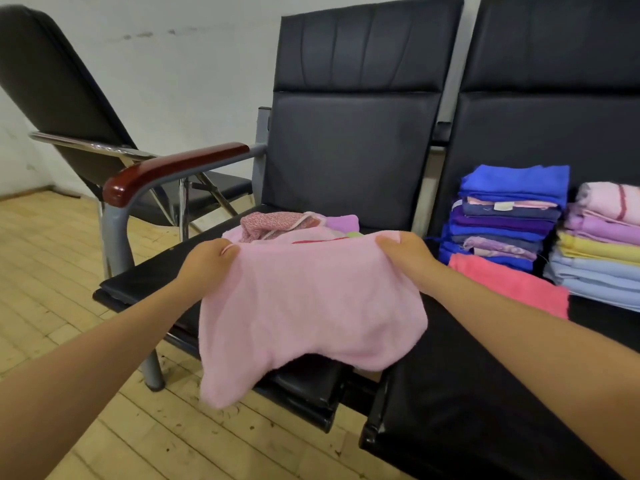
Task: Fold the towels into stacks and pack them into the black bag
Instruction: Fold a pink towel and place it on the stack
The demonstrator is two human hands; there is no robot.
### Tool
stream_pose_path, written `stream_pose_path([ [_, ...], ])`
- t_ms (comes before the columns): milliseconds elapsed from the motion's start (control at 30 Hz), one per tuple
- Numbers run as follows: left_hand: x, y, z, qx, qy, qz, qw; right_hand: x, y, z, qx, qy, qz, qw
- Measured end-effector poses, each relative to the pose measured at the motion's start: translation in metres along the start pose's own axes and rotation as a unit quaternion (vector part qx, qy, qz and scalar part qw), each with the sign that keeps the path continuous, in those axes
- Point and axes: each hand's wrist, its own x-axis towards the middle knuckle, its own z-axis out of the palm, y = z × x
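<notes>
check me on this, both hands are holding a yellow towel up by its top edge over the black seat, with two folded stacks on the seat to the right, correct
Not quite: the towel is pink, not yellow. The head view shows the left hand and right hand gripping its top edge over the black seat, with two folded stacks on the seat to the right.

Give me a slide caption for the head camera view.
Both hands, left hand and right hand, hold up a pink towel over black seats, beside two folded stacks.
</notes>
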Motion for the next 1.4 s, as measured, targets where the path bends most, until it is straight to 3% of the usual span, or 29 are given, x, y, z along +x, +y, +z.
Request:
stream_pose_path([
  [300, 0.052, -0.040, 0.058, -0.009, 0.041, -0.084, 0.996, 0.104, 0.004, 0.050, -0.090, 0.018, -0.024, 0.996],
  [467, 0.055, -0.054, 0.069, -0.022, -0.038, -0.073, 0.996, 0.149, 0.012, 0.076, -0.141, 0.000, -0.017, 0.990],
  [667, 0.054, -0.055, 0.065, -0.108, -0.127, -0.053, 0.985, 0.161, 0.035, 0.086, -0.085, -0.150, -0.001, 0.985],
  [867, 0.048, -0.052, 0.056, -0.118, -0.208, -0.054, 0.970, 0.158, 0.036, 0.073, -0.081, -0.091, -0.084, 0.989],
  [1033, 0.046, -0.048, 0.037, -0.035, -0.286, -0.071, 0.955, 0.154, 0.044, 0.055, -0.219, -0.129, -0.088, 0.963],
  [1233, 0.038, -0.047, 0.020, -0.105, -0.214, -0.180, 0.954, 0.140, 0.034, 0.066, -0.191, -0.049, -0.112, 0.974],
  [1400, 0.033, -0.038, -0.013, -0.046, -0.111, -0.129, 0.984, 0.132, -0.006, 0.039, -0.251, -0.018, -0.133, 0.959],
])
